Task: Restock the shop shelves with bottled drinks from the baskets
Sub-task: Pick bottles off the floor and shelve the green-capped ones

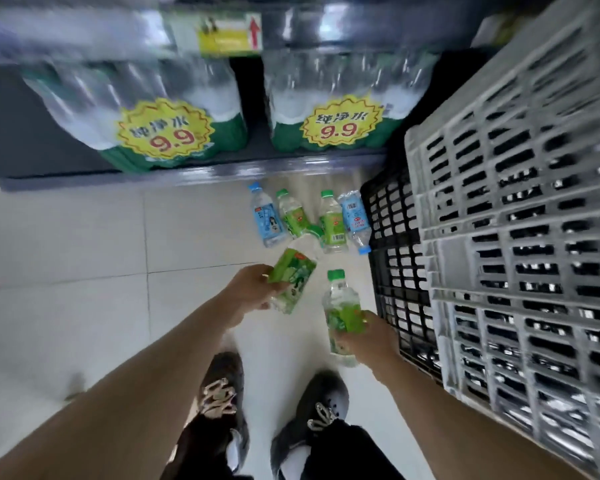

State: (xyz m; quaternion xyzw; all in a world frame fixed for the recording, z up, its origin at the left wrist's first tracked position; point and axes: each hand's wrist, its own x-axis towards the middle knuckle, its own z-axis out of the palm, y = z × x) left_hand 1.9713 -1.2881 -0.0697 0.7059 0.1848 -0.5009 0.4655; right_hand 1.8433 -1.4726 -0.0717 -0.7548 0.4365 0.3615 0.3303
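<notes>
The left hand point(253, 289) grasps the left bottle point(293, 271), neck toward 1 o'clock. The right hand point(371, 337) grasps the right bottle point(343, 313), cap toward 12. The shelf point(187, 169) lies at 12 o'clock, past the floor bottles point(331, 223); the left hand is nearer.

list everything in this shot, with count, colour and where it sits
shrink-wrapped packs of clear water bottles: two, green wrap, bottom shelf
starburst 9.9 price tags: two, yellow, one per pack
shelf label with red arrow: one, yellow, shelf edge above
green-label plastic bottles: two, lying on white tiled floor
blue-label plastic bottles: two, flanking the green pair
left-held green-label bottle: one, in left hand
right-held green-label bottle: one, in right hand
slatted plastic crate: one, grey, right side
second slatted crate: one, black, beside the grey
shoes: two, dark, bottom centre
left hand: gripping
right hand: gripping
</notes>
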